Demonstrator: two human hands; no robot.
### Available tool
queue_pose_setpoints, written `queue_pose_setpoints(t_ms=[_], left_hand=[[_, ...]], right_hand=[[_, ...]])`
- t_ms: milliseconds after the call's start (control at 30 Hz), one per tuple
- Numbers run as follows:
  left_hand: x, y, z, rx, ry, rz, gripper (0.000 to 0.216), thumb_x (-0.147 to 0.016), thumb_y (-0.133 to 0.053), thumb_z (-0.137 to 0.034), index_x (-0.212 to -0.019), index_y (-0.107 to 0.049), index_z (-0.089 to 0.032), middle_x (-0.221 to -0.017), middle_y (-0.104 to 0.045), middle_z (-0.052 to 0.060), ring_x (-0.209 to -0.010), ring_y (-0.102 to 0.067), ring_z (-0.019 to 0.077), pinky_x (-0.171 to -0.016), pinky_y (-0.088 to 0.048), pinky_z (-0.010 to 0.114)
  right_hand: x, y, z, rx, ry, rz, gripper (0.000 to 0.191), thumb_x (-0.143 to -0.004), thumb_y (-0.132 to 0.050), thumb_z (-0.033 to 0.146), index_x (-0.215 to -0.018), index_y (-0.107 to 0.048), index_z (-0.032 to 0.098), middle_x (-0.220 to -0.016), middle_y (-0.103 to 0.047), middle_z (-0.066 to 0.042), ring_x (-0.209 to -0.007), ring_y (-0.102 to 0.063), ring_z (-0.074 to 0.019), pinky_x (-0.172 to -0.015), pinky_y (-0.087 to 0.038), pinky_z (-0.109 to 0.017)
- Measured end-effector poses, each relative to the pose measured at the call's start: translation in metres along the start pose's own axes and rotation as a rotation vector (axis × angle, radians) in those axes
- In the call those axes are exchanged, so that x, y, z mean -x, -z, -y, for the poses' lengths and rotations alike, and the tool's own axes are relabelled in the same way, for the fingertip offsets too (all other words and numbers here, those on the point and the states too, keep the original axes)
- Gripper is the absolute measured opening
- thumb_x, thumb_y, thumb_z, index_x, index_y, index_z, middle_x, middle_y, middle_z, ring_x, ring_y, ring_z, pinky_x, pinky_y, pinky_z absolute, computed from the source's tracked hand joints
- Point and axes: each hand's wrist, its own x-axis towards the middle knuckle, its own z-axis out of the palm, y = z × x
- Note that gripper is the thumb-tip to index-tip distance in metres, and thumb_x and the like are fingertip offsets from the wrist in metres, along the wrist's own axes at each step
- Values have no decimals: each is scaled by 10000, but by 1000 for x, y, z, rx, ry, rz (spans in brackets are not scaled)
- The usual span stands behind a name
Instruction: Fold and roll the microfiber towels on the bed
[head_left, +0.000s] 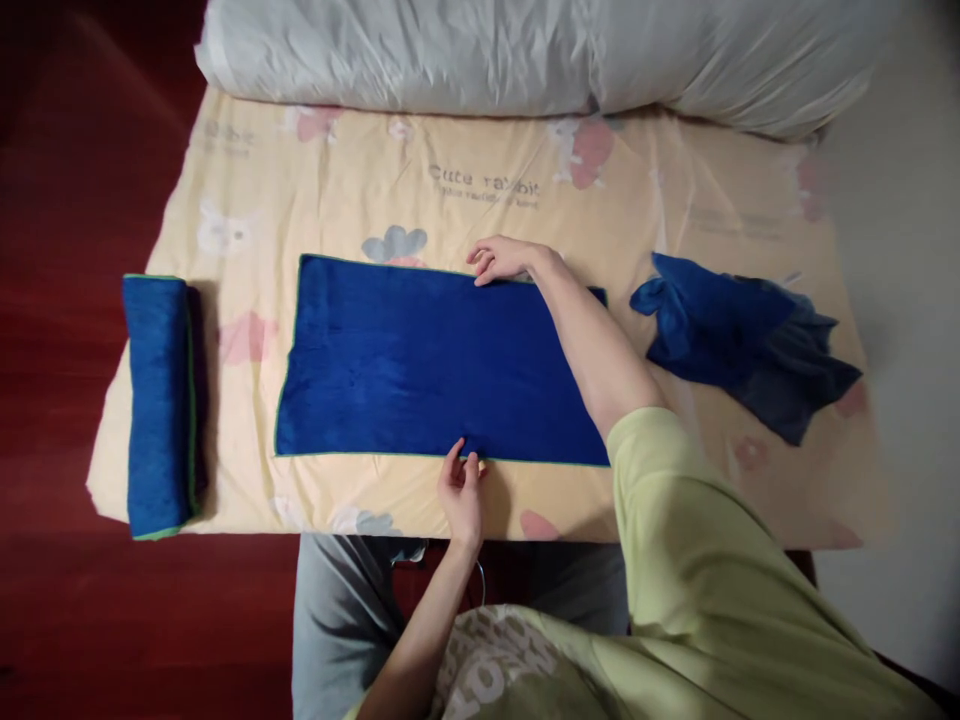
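Note:
A blue towel with a green hem (405,360) lies flat on the yellow patterned quilt (420,190). My left hand (461,490) pinches the towel's near edge at its middle. My right hand (501,260) reaches across and rests on the far edge, fingers curled on the hem. My right forearm crosses over the towel's right end.
A rolled blue towel (157,400) lies at the quilt's left edge. A crumpled dark blue cloth (742,335) sits at the right. A white bolster or rolled duvet (525,50) runs along the far side. Dark red floor lies to the left, a pale floor or wall to the right.

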Motion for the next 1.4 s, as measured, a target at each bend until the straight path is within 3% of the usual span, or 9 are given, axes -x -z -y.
queue_pose_setpoints(t_ms=[133,300,567,767,900,1033,1233,1400], left_hand=[[-1,-6,3,-10,-12,-62,753,-745,-919,-664,-1262,-770,-137,-756,-635,-6,-732,-657,136,-777,-614,277],[2,-7,10,-17,-18,-134,717,-718,-936,-653,-1191,-808,-129,-795,-703,31,-745,-698,150,-763,-601,271],[6,-12,15,54,-28,-200,840,-686,-975,-611,-1348,-779,-131,-738,-639,-27,-718,-685,122,-769,-593,247],[9,-14,17,33,-21,-283,791,-662,-974,-656,-1234,-836,-128,-810,-727,40,-749,-723,166,-773,-624,291],[6,-15,20,94,-8,-284,805,-631,-1002,-624,-1254,-830,-144,-870,-758,53,-804,-744,174,-837,-635,308],[7,-14,20,85,-29,-270,739,-681,-979,-614,-1239,-836,-150,-894,-773,64,-822,-761,193,-882,-647,348],[22,4,0,-91,-157,-248,594,-733,-934,-606,-1116,-865,-157,-1003,-823,134,-944,-801,284,-962,-646,442],[41,38,-44,-227,-383,-229,415,-785,-896,-544,-1026,-878,-206,-1050,-831,134,-969,-807,316,-959,-651,485]], right_hand=[[-9,-1,-3,-27,39,84,532,-627,-1058,312,-1025,-726,199,-830,-771,-11,-879,-737,-232,-908,-620,-403],[-10,0,1,-37,94,-2,410,-707,-1016,348,-934,-703,213,-731,-708,15,-859,-699,-208,-935,-597,-387],[4,2,15,58,85,140,408,-744,-1004,362,-1020,-750,202,-894,-747,-15,-965,-703,-222,-939,-562,-368],[6,1,14,77,76,142,394,-765,-974,490,-975,-807,202,-916,-763,-36,-972,-699,-217,-920,-554,-344],[9,2,12,92,101,159,398,-715,-977,543,-968,-871,254,-948,-788,-10,-1077,-708,-253,-967,-548,-341],[16,0,19,-14,92,75,346,-648,-1034,424,-887,-868,237,-865,-777,-8,-1057,-717,-255,-968,-565,-332],[55,6,53,-235,77,-27,327,-629,-1048,339,-833,-824,216,-723,-745,-1,-891,-740,-222,-880,-620,-330],[114,23,92,-358,114,-134,375,-617,-1051,289,-861,-788,180,-733,-768,-26,-807,-754,-197,-826,-651,-323]])
